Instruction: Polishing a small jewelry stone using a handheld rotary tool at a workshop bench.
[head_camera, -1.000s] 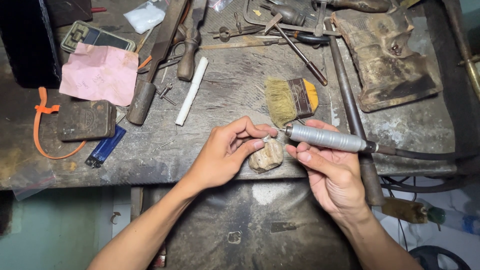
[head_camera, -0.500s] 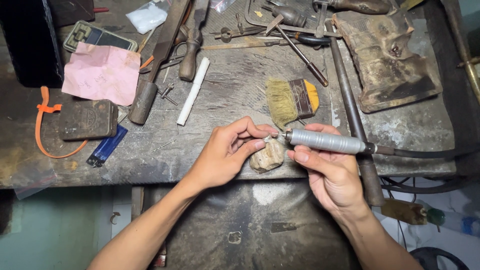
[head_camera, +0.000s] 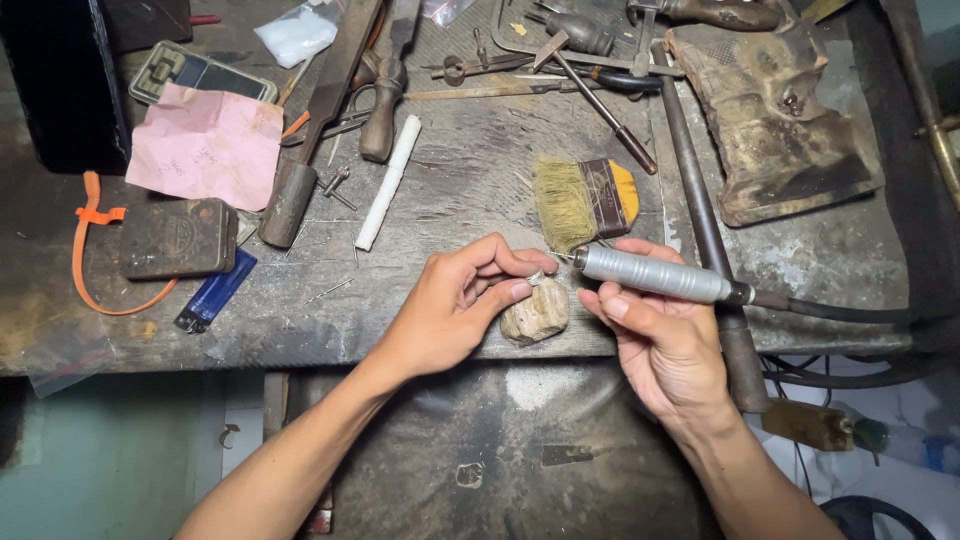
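Metal, small and silvery, sits pinched between the thumb and forefinger of your left hand (head_camera: 455, 305): a tiny ring-like piece (head_camera: 536, 278), held against the top of a pale, lumpy wooden peg (head_camera: 534, 312) that juts from the near edge of the workbench (head_camera: 470, 200). Those fingers are drawn in narrow around the piece; your other fingers curl loosely beneath.

Your right hand (head_camera: 665, 345) is wrapped around a ribbed grey handpiece (head_camera: 652, 274), thumb under, fingers over the far side, its fine tip pointing left and meeting the metal piece; the exact contact is too small to make out. A dark flexible shaft (head_camera: 835, 310) runs from its right end off toward the right.

Just beyond your hands lies a bristle brush (head_camera: 585, 200) with a yellow handle, bristles to the left. Farther left you have a white rod (head_camera: 388, 181), a wooden-handled file (head_camera: 320, 120), a pink paper sheet (head_camera: 205, 145), a dark tin (head_camera: 180, 238) with an orange strap (head_camera: 95, 260) looped around it, and a blue lighter (head_camera: 215, 292). At the far right rests a worn, rusty block (head_camera: 775, 110).
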